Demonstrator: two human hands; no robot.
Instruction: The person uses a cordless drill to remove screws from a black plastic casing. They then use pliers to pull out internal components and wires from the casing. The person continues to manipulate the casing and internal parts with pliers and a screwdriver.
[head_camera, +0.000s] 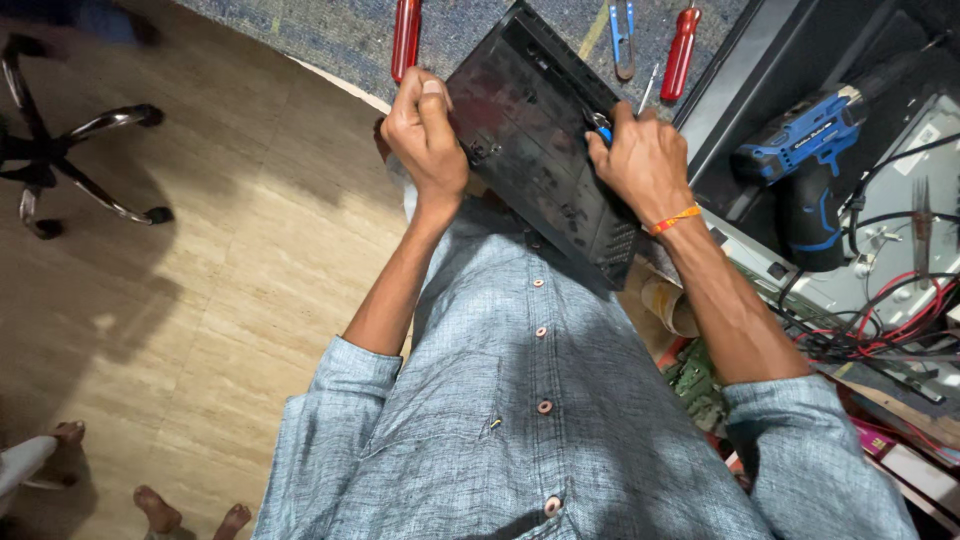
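Observation:
A black plastic device housing (540, 140) rests tilted on my lap, over my grey-blue shirt. My left hand (427, 135) grips its left edge, thumb up along the side. My right hand (645, 160), with an orange band at the wrist, is closed around a small blue-handled screwdriver (603, 130) whose tip is pressed onto the housing's right part. Most of the screwdriver is hidden inside the fist.
Two red-handled screwdrivers (405, 40) (680, 50) and blue-handled pliers (622, 35) lie on the blue carpet beyond. A blue cordless drill (810, 160) rests on an opened flat screen with wires (880, 320) at right. An office chair base (60, 160) and other people's bare feet (160, 510) are at left.

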